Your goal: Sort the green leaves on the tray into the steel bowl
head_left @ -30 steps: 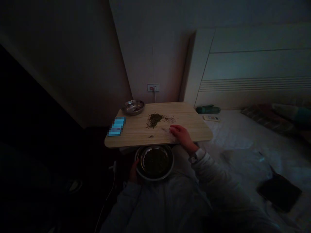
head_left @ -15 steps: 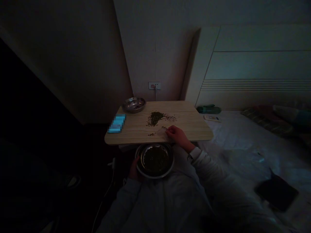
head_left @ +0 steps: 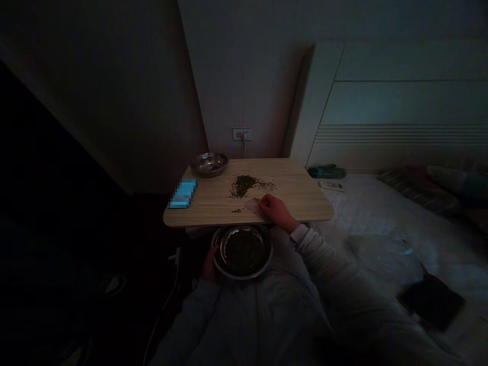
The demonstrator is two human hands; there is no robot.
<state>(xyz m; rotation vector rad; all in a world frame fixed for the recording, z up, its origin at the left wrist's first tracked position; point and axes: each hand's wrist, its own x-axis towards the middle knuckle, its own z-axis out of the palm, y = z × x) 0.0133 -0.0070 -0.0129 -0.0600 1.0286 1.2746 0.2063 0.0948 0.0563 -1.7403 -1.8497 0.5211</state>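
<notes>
The room is dim. My left hand [head_left: 210, 264] grips the left rim of a metal bowl [head_left: 242, 251] filled with small dark green grains, held just below the near edge of a small wooden table [head_left: 305, 198]. My right hand [head_left: 273, 210] rests on the table near its front edge, fingers curled on a small pale card or paper [head_left: 252, 205] lying flat. A pile of the same dark grains [head_left: 243, 185] lies just beyond it, with a few strays [head_left: 237, 210] to the left.
An empty metal bowl [head_left: 209, 163] stands at the table's back left, a blue phone [head_left: 183, 193] at its left edge. A wall socket [head_left: 241, 134] with a cable is behind. To the right is a bed with a remote [head_left: 333, 185], a green object [head_left: 327, 171] and a dark flat object [head_left: 430, 302].
My right hand has slid left along the table's front edge with the pale card, toward the stray grains. The left hand and the bowl have stayed put.
</notes>
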